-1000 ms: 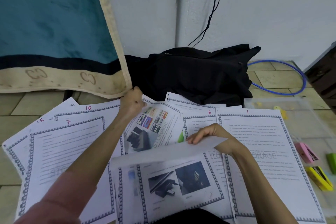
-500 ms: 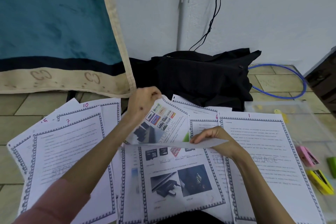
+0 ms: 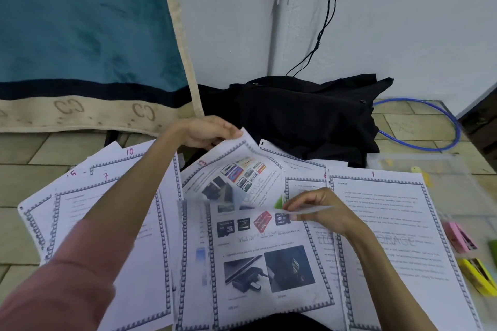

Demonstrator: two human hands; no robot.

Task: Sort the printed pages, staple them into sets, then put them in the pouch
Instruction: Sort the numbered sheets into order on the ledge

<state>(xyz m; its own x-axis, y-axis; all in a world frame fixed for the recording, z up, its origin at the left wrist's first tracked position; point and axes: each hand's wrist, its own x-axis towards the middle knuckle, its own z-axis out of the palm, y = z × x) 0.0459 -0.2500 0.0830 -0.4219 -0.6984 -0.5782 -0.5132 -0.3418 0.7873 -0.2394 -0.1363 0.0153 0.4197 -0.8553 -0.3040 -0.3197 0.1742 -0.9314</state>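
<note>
Printed pages spread; left hand, right hand each pinch one page.

Tiled floor: printed pages spread, black cloth, staplers, blue cable.

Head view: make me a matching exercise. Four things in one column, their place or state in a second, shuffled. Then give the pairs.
Things:
1. page marked 1
2. page marked 7
3. yellow stapler
4. black cloth

Places or states:
A. against the wall, beyond the pages
B. flat on the floor, right of the right hand
C. far right, nearer than the pink stapler
D. under the left forearm

Pairs: 1-B, 2-D, 3-C, 4-A
</note>
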